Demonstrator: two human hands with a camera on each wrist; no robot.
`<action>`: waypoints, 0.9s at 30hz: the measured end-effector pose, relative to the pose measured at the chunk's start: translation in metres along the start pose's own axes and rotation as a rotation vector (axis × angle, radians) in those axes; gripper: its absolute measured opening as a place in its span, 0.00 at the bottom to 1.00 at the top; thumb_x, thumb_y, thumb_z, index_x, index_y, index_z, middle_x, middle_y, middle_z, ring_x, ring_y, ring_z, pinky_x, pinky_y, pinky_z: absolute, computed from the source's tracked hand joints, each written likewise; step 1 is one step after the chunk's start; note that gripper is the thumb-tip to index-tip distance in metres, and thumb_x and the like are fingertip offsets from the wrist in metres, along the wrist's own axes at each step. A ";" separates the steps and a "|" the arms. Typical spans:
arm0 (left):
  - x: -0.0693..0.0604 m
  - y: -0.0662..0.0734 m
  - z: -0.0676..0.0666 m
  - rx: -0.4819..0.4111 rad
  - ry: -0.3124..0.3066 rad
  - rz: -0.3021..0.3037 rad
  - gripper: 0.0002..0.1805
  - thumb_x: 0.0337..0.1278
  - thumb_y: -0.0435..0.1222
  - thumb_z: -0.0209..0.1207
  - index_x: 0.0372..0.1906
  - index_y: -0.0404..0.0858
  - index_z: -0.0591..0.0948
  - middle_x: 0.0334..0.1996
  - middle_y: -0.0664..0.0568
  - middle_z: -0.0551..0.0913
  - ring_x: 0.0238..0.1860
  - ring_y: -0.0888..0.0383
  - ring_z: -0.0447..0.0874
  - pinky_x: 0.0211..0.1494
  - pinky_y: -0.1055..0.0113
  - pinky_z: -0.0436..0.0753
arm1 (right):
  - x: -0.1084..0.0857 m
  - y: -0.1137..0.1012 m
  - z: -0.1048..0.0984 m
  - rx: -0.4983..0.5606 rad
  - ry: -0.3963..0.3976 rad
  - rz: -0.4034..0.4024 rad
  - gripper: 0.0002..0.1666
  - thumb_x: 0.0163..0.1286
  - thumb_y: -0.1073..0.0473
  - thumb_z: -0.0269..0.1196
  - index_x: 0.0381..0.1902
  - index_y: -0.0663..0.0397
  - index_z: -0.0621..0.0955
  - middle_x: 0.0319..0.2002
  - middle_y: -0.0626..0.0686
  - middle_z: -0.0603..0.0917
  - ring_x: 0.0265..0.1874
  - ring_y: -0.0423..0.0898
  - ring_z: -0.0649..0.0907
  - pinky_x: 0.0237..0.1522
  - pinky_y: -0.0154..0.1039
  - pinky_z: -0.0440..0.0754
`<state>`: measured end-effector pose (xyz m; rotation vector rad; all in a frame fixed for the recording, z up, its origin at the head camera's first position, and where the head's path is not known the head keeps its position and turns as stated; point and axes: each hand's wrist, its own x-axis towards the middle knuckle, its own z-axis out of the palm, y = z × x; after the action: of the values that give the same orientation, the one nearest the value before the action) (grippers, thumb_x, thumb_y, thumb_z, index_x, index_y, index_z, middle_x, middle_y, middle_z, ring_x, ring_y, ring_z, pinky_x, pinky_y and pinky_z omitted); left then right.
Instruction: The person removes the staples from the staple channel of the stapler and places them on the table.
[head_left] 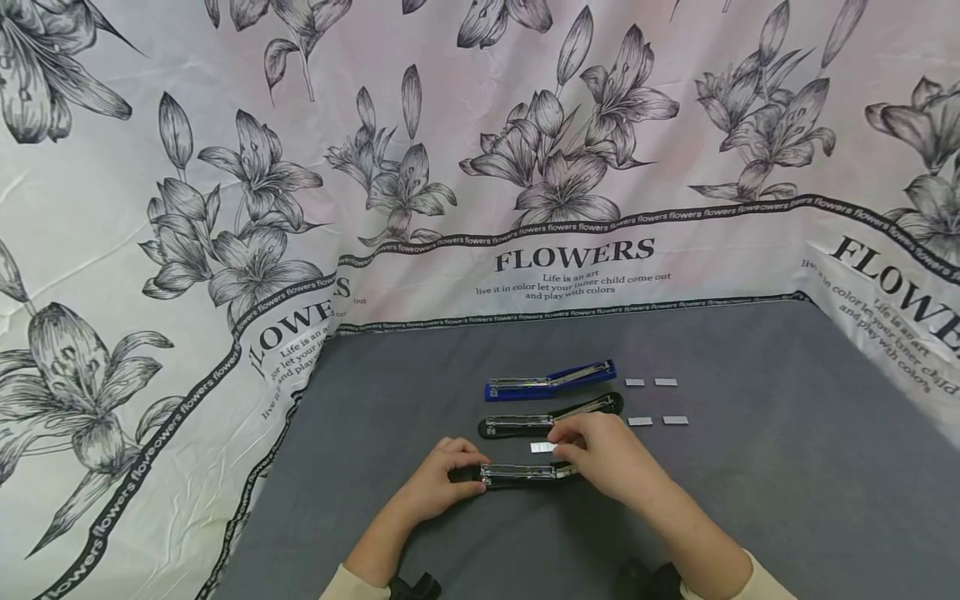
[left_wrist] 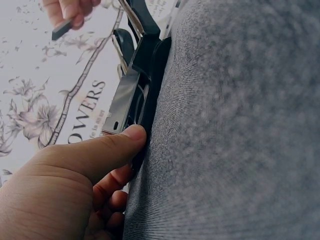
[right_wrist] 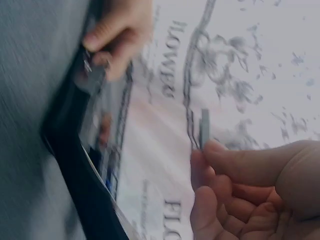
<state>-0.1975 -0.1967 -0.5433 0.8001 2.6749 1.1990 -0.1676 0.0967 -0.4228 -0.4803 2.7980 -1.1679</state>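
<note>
An opened black stapler [head_left: 525,473] lies nearest on the grey table, its top swung back to the right. My left hand [head_left: 438,481] grips its left end between thumb and fingers; the left wrist view shows the thumb [left_wrist: 117,145] along the base beside the metal magazine [left_wrist: 122,102]. Between the fingertips of my right hand [head_left: 617,460] is a small silver strip of staples [head_left: 543,447], held above the stapler and apart from it. The right wrist view shows the staple strip [right_wrist: 205,127] sticking up from the pinch. The hand partly hides the stapler's right part.
Behind lie another opened black stapler [head_left: 516,426] and an opened blue stapler [head_left: 525,389]. Several staple strips [head_left: 640,422] lie to their right in two rows. A flower-printed cloth [head_left: 570,283] borders the back and sides of the table [head_left: 787,467].
</note>
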 end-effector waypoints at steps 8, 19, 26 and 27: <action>-0.001 -0.001 0.000 -0.018 -0.009 -0.002 0.17 0.60 0.38 0.73 0.54 0.46 0.88 0.46 0.65 0.80 0.49 0.61 0.70 0.55 0.60 0.75 | -0.006 0.020 -0.045 0.028 -0.088 -0.005 0.05 0.67 0.63 0.71 0.41 0.53 0.89 0.37 0.44 0.86 0.34 0.41 0.83 0.37 0.44 0.81; -0.001 -0.001 -0.001 -0.028 -0.010 -0.004 0.17 0.60 0.39 0.72 0.54 0.46 0.88 0.47 0.65 0.80 0.50 0.61 0.70 0.56 0.59 0.74 | -0.013 0.069 -0.100 0.079 -0.179 0.054 0.10 0.68 0.60 0.71 0.44 0.58 0.88 0.42 0.49 0.88 0.41 0.46 0.84 0.41 0.46 0.81; -0.001 -0.001 0.000 -0.020 -0.009 -0.006 0.17 0.60 0.39 0.73 0.54 0.46 0.88 0.47 0.65 0.80 0.50 0.61 0.70 0.56 0.59 0.75 | -0.019 0.104 -0.124 0.108 -0.239 0.139 0.11 0.67 0.61 0.70 0.45 0.61 0.87 0.43 0.52 0.87 0.42 0.47 0.82 0.42 0.46 0.80; -0.001 -0.001 0.000 -0.020 -0.010 -0.007 0.17 0.60 0.39 0.73 0.54 0.46 0.88 0.47 0.65 0.80 0.50 0.61 0.70 0.56 0.59 0.75 | -0.020 0.109 -0.125 0.113 -0.246 0.145 0.11 0.67 0.62 0.70 0.44 0.62 0.87 0.42 0.52 0.87 0.41 0.47 0.82 0.42 0.46 0.80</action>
<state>-0.1976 -0.1982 -0.5440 0.7904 2.6511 1.2156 -0.2002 0.2604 -0.4118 -0.3754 2.4983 -1.1427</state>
